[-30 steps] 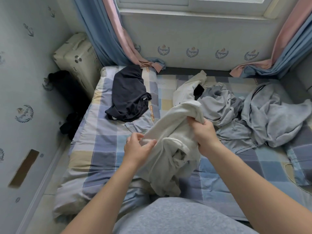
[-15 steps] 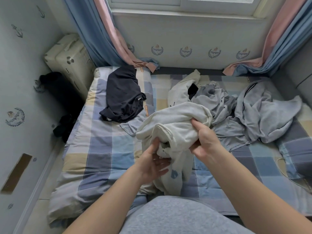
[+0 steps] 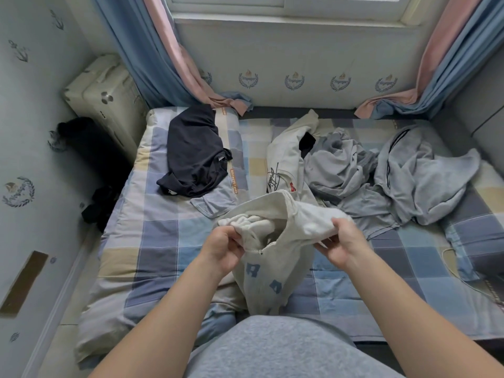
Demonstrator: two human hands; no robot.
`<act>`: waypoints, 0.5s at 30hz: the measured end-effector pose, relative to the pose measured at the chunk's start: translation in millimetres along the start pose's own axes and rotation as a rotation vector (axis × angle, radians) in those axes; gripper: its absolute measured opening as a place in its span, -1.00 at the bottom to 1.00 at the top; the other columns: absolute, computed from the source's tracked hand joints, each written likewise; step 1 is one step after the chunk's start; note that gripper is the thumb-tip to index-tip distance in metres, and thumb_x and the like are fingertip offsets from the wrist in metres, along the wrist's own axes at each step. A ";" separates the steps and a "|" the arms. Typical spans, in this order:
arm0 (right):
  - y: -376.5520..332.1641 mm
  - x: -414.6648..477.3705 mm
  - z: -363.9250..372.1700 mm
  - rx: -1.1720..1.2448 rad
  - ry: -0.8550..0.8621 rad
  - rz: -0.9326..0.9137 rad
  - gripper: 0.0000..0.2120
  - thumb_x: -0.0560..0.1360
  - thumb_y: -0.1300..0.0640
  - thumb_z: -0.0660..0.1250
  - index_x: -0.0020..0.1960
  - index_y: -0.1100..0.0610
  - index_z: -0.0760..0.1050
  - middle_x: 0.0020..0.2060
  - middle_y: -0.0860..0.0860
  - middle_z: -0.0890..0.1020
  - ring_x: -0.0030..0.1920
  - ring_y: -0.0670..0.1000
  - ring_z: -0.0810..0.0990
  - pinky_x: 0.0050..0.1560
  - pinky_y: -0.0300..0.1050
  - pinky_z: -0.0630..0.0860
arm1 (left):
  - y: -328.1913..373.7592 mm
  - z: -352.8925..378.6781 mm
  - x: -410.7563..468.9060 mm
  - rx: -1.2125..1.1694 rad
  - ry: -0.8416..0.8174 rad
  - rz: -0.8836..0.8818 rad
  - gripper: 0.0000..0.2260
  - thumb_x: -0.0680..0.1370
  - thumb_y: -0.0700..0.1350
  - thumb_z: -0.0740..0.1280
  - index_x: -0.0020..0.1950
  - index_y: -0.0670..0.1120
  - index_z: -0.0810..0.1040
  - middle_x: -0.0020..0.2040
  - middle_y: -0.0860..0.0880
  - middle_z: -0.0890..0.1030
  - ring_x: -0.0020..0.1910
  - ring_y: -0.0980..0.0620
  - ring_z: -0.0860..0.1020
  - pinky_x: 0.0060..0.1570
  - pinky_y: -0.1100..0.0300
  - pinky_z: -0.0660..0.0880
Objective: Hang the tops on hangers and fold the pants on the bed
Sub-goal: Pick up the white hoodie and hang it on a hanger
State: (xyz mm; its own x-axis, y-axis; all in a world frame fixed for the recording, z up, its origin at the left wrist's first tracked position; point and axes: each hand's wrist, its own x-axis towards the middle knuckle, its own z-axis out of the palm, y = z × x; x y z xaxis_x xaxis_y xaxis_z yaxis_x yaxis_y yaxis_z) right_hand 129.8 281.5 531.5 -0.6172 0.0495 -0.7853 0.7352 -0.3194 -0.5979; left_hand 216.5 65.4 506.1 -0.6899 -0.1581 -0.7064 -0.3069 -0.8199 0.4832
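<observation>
An off-white sweatshirt (image 3: 275, 257) with blue letters hangs bunched above the near edge of the bed (image 3: 152, 241). My left hand (image 3: 222, 245) pinches its inner fabric at the opening, while my right hand (image 3: 341, 241) grips a white fold on the other side. Behind it lies a cream top (image 3: 283, 159) with a printed script. A dark navy garment (image 3: 193, 156) sits crumpled at the far left of the bed. Grey clothes are piled at the right: one heap (image 3: 341, 165) in the middle and another with dark piping (image 3: 417, 175) further right.
The checked quilt covers the bed. A cream suitcase (image 3: 101, 102) and a black bag (image 3: 90, 148) stand in the gap at the left wall. Blue and pink curtains (image 3: 174, 64) drape onto the bed's far corners below the window.
My hands have moved apart and spread the sweatshirt's opening, and the blue letters on its hanging part now show. The cream top's print behind it is uncovered.
</observation>
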 end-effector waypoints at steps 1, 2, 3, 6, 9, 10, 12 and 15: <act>1.0 3.9 -6.8 -0.080 0.028 0.030 -0.61 0.64 0.08 0.25 0.43 0.16 0.38 0.18 0.19 0.51 0.12 0.16 0.55 0.09 0.19 0.46 | 0.3 1.4 -2.9 0.000 0.006 -0.008 -0.59 0.47 -0.50 -0.04 0.00 -0.25 0.56 -0.18 -0.17 0.64 -0.30 0.00 0.61 -0.41 0.26 0.57; 3.4 6.0 -12.9 -0.158 0.030 0.062 -0.58 0.63 0.04 0.27 0.45 0.12 0.35 0.28 0.19 0.44 0.29 0.19 0.48 0.16 0.25 0.42 | -0.7 1.9 -5.4 -0.002 0.008 -0.012 -0.60 0.47 -0.50 -0.05 -0.02 -0.26 0.54 -0.22 -0.16 0.63 -0.35 0.01 0.62 -0.42 0.25 0.57; 7.8 7.6 -18.4 -0.224 -0.003 0.098 -0.56 0.62 0.00 0.29 0.46 0.08 0.34 0.40 0.18 0.36 0.42 0.21 0.38 0.21 0.32 0.39 | -2.0 2.3 -7.4 0.000 0.000 -0.014 -0.61 0.47 -0.50 -0.05 -0.02 -0.28 0.53 -0.22 -0.17 0.63 -0.34 0.00 0.63 -0.37 0.21 0.60; 23.5 6.6 -25.0 -0.338 -0.166 0.202 -0.52 0.52 -0.21 0.38 0.25 0.09 0.43 0.40 0.15 0.38 0.29 0.21 0.49 0.12 0.36 0.53 | -4.0 3.3 -9.7 0.065 -0.030 0.000 -0.58 0.45 -0.49 -0.02 0.15 -0.26 0.49 -0.02 -0.20 0.53 -0.04 -0.13 0.56 0.04 0.10 0.53; 30.1 1.5 -12.2 -0.569 -0.187 0.090 -0.30 0.42 -0.39 0.37 0.39 0.00 0.35 0.26 0.04 0.46 0.11 0.11 0.57 0.02 0.22 0.62 | -5.8 4.5 -14.2 0.186 -0.064 0.027 -0.66 0.45 -0.49 0.00 -0.03 -0.20 0.47 -0.17 -0.15 0.51 -0.23 -0.04 0.50 -0.20 0.17 0.46; 30.8 -0.2 -4.7 -0.696 -0.173 0.003 -0.24 0.41 -0.41 0.36 0.45 -0.02 0.29 0.25 0.01 0.45 0.10 0.08 0.58 -0.03 0.14 0.63 | -7.3 5.0 -16.9 0.220 -0.104 0.029 -0.67 0.46 -0.50 0.01 -0.04 -0.20 0.47 -0.20 -0.15 0.53 -0.27 -0.04 0.52 -0.25 0.17 0.49; 33.6 -3.2 11.5 -0.895 -0.168 -0.138 -0.18 0.41 -0.40 0.37 0.49 0.01 0.24 0.27 0.01 0.46 0.08 0.07 0.59 -0.15 0.01 0.61 | -12.2 6.9 -25.1 0.299 -0.189 0.024 -0.67 0.45 -0.50 0.01 -0.02 -0.26 0.50 -0.23 -0.18 0.58 -0.31 -0.05 0.58 -0.34 0.18 0.55; 40.5 -3.3 31.4 -1.143 -0.216 -0.116 -0.39 0.42 -0.22 0.43 0.32 0.07 0.34 0.05 0.11 0.59 -0.11 0.07 0.66 -0.25 -0.02 0.63 | -18.5 10.7 -33.7 0.354 -0.297 0.004 -0.65 0.36 -0.47 0.11 0.07 -0.33 0.52 -0.14 -0.26 0.61 -0.26 -0.10 0.63 -0.31 0.16 0.61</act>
State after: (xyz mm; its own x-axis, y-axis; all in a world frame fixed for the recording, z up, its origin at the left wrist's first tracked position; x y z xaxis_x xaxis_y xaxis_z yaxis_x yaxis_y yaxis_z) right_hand 152.8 238.7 514.9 -0.6509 -0.1745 -0.7389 0.4278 0.7197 -0.5468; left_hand 238.4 91.8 526.6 -0.8335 0.0458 -0.5507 -0.4734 -0.5731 0.6689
